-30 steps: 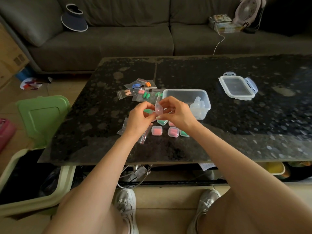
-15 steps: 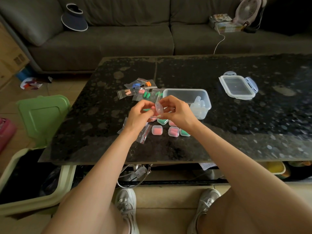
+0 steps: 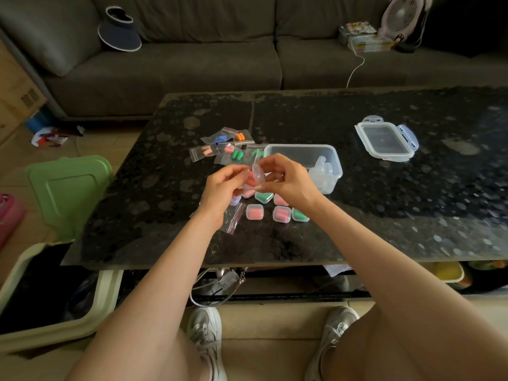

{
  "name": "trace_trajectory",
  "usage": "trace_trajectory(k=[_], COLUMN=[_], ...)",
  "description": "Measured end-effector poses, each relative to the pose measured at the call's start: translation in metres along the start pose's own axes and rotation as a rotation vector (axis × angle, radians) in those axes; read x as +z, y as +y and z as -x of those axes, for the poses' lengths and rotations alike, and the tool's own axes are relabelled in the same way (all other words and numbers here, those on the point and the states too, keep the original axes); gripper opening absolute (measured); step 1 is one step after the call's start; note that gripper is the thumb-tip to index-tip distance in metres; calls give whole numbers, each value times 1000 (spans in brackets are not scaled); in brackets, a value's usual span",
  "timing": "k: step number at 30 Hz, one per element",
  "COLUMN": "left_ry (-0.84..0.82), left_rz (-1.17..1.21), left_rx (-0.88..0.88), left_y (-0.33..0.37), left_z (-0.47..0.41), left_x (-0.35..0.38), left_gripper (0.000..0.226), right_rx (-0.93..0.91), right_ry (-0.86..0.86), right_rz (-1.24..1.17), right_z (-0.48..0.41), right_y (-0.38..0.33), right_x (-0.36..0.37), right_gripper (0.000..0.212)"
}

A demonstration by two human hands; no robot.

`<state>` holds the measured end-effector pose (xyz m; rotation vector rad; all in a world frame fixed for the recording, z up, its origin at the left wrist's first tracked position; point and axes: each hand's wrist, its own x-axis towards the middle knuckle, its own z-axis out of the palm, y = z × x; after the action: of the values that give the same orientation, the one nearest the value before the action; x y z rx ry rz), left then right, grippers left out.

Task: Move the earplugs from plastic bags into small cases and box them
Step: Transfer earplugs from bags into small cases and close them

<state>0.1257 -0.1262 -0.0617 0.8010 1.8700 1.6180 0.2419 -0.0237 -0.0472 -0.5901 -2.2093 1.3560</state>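
Holding small clear hinged plastic case between both hands: left hand pinches base, pink foam earplugs beside its thumb; right hand pinches raised lid, presumably open for loading. Other filled cases lie just under the hands.

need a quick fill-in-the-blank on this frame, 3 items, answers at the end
1. The left hand and right hand together hold one small clear case above the ____.
2. The lid lies to the ____ of the open box.
3. The fan stands on the ____.
Missing words: table; right; sofa.
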Motion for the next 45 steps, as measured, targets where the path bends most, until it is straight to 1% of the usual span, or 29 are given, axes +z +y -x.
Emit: trace_trajectory(k=[3, 8, 10, 12, 15, 20, 23, 29, 31, 33, 35, 36, 38, 40, 41, 45], left_ry=[-33, 4, 33, 68, 107, 102, 106, 97, 94, 118, 142, 128, 43, -17, -18, 46], left_rz=[34, 22, -46, -133, -203, -359, -376, -404, -382, -289, -132, -28, 127, 88, 42, -44], left_rx=[-44, -46, -21, 10, 33, 144, 169, 146, 126, 64, -61, -128, -198, -180, -166, -133], left_y=[2, 3, 0, -2, -5, -4, -3, -3, -3, -3, -1, 1, 5, 5, 4, 2], left_z=[3, 2, 1, 1, 0, 0, 2, 3, 3, 2, 1, 1, 5, 7, 8, 7], left_x=[2, 4, 4, 5, 4, 2, 3, 4, 5, 4, 4, 4, 4, 4, 4, 3], left_gripper=[18, 13, 12, 15, 21, 20, 20, 16, 13, 14, 20, 24, 30, 34, 35, 38], right_rx=[-5, -8, -5, -1, -2, -11, -11, -22, -19, -13, -16, -22, -44, -69, -81, -108], right_ry=[1, 1, 7, 9, 14, 29, 33, 46, 48, 49, 60, 68, 75, 67, 56, 5], right_rz=[-17, 3, 11, 17, 21, 10, 17, 47, 52, 64, 91, 113, 168, 211, 226, 275], right_z=[0, 2, 2, 2, 1, 2, 2, 1, 1, 0, -1, -1, -1, -2, -2, -4], right_y=[0, -2, -3, -3, -3, -3, -3, -2, -1, -1, 0, 1, 3, 4, 5, 8], right_x=[0, 2, 2, 2, 1, 0, 0, 1, 1, 2, 2, 2, 2, 3, 4, 7], right_gripper=[36, 36, 35, 34, 37, 36, 34, 34, 34, 35, 35, 34, 33, 32, 31, 34])
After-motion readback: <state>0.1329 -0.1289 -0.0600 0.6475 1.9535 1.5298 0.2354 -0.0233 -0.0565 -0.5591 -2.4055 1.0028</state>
